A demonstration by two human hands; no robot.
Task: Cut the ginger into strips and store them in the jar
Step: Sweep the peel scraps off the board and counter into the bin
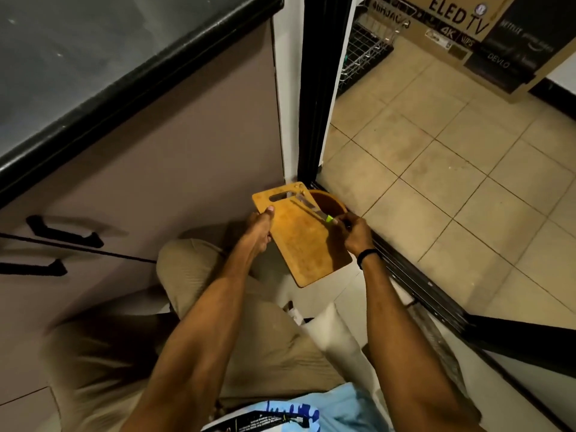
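My left hand (260,230) grips the left edge of a wooden cutting board (304,244), thumb on top, holding it tilted over a round orange bin (332,202) on the floor. My right hand (355,233) holds a knife (310,207) by its green handle. The blade lies flat on the board's upper part, pointing toward the board's handle slot. No ginger and no jar are in view.
A cabinet with black handles (62,233) and a dark countertop (124,79) stands to the left. A dark door frame (314,88) and floor track run to the right, with a tiled floor (452,169), a wire rack (366,48) and a cardboard TV box (486,35) beyond.
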